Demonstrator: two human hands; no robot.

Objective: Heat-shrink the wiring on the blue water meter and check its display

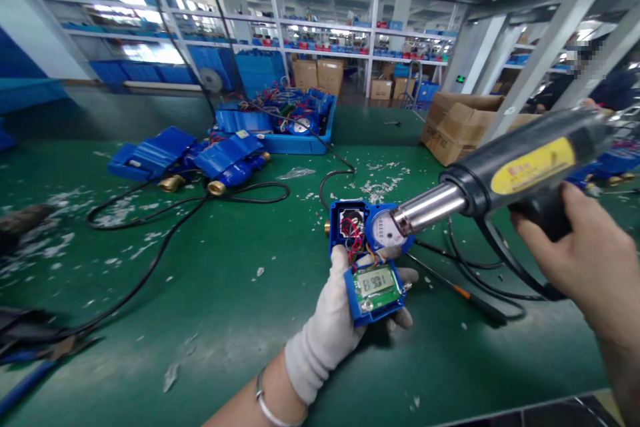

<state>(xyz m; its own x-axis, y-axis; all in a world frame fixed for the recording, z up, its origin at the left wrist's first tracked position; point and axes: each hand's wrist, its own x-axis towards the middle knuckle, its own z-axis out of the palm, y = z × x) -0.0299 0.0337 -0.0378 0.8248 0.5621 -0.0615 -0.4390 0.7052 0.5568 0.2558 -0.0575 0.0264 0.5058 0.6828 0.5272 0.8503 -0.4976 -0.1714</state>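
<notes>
My left hand (333, 323), in a white glove, holds the opened blue lid with its green circuit board and LCD (376, 287). The lid belongs to a blue water meter (367, 227) lying open on the green bench, with red and black wires showing inside. My bare right hand (590, 260) grips the black handle of a heat gun (505, 170). Its metal nozzle points left and down at the meter's round dial (383, 230).
More blue meters with brass fittings (200, 163) lie at the back left, and a blue bin (295, 123) of meters sits behind them. Black cables (165, 240) cross the bench. A cardboard box (465, 127) stands at the back right. A screwdriver (460, 290) lies near the meter. White debris is scattered around.
</notes>
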